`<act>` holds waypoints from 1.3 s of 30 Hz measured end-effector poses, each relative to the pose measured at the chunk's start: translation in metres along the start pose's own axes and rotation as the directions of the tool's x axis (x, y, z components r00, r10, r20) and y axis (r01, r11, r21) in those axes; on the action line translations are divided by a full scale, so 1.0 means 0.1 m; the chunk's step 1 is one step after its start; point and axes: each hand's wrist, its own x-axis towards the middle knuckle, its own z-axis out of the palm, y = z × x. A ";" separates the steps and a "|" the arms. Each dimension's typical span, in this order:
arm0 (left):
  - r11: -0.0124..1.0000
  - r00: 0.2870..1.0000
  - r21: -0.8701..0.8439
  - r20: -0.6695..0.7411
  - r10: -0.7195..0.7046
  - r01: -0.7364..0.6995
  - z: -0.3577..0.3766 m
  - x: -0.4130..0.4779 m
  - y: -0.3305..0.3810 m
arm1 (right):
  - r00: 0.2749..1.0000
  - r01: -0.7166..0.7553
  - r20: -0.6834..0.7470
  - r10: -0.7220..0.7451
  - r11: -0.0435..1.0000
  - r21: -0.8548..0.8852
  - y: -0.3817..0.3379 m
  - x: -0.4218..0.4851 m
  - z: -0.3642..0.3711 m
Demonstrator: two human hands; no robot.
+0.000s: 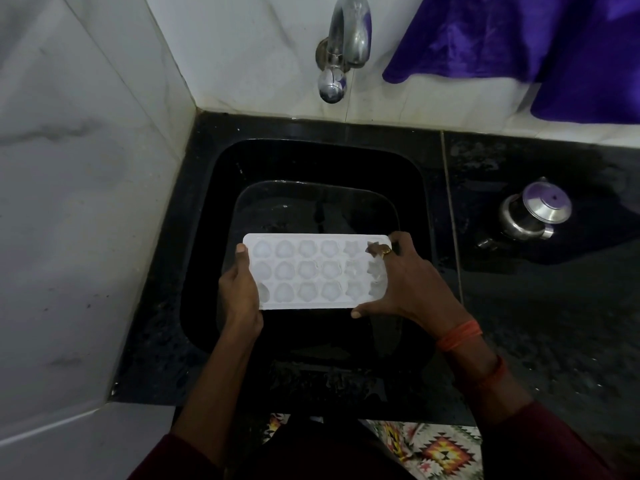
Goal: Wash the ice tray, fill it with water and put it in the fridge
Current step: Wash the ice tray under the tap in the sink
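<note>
- Over the black sink, in front of our body, we hold the white ice tray level and cells up; it touches neither the basin nor the desk
- its long axis runs left to right across us, with one short end in each hand
- our left hand grips the left end, thumb on the top rim and fingers curled out of sight beneath; our right hand grips the right end, thumb at the near corner and fingers, one with a ring, over the far corner cells
- the relation that matters: the tap stands beyond the tray's far long edge, on the wall, above the tray's middle and a little to its right; the tray hangs nearer to us than the spout, so we judge it must travel away from us to come under it
- both hands are well apart from the tap knob; the right seems slightly nearer, so we would free that one
- we cannot tell whether water runs, nor whether the cells hold any
- we read no brand, label or writing anywhere; the tray shows only moulded heart, flower and star cells
</note>
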 end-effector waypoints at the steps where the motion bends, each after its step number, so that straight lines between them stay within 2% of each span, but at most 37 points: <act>1: 1.000 1.000 0.000 -0.002 -0.001 0.001 0.00 0.00 0.00 | 1.000 0.004 -0.005 -0.004 1.000 0.001 0.00 0.00 0.01; 15: 1.000 1.000 -0.016 -0.001 0.004 -0.004 -0.03 -0.03 0.00 | 1.000 -0.015 0.001 0.015 1.000 0.021 -0.03 -0.04 0.02; 20: 1.000 1.000 -0.015 -0.007 0.001 -0.001 -0.04 -0.02 -0.03 | 1.000 -0.015 0.006 0.016 0.998 -0.056 -0.06 -0.08 0.02; 24: 1.000 1.000 -0.025 -0.003 -0.001 0.000 -0.03 -0.04 0.02 | 0.999 0.015 -0.042 -0.013 0.999 0.034 -0.09 -0.11 0.03; 29: 0.999 1.000 -0.054 0.004 0.001 -0.001 -0.01 -0.07 0.03 | 0.998 0.060 0.001 -0.060 0.995 -0.076 -0.11 -0.09 0.06; 34: 0.999 1.000 -0.052 -0.003 0.003 -0.003 -0.02 -0.07 0.01 | 0.994 0.100 -0.038 -0.105 0.988 -0.116 -0.14 -0.07 0.08; 39: 0.999 1.000 -0.047 0.009 -0.003 0.003 -0.02 -0.09 0.02 | 0.995 0.094 -0.006 -0.096 0.981 -0.167 -0.14 -0.04 0.07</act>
